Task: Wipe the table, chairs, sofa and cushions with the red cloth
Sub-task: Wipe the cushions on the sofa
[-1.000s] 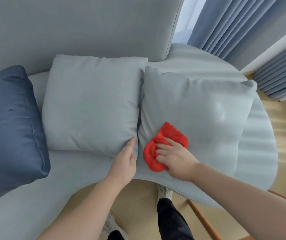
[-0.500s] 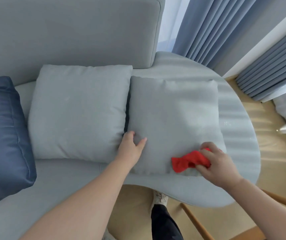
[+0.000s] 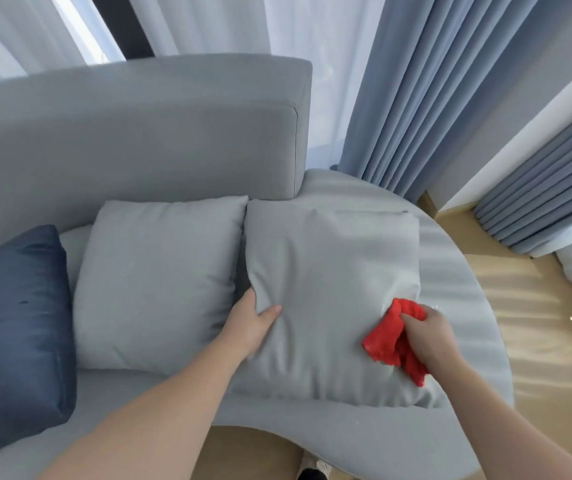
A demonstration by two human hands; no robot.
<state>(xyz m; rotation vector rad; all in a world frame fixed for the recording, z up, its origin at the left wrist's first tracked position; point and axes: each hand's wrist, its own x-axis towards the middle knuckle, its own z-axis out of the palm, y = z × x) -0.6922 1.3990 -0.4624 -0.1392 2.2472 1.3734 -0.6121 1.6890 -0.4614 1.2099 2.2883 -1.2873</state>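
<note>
1. Head view: your right grip (image 3: 426,337) bunches the red cloth (image 3: 386,341) at the right cushion's (image 3: 329,265) near-right corner.
2. Your left grip (image 3: 250,323) pinches that cushion's left edge.
3. The cloth looks light and floppy; hold it wadded.

On the sofa (image 3: 139,133), left cushion (image 3: 14,323) beside middle cushion (image 3: 153,282), right cushion (image 3: 329,271) touching the middle one, cloth (image 3: 386,337) on the right cushion near its right edge, curtains (image 3: 416,81) behind the sofa, floor (image 3: 537,323) at right
</note>
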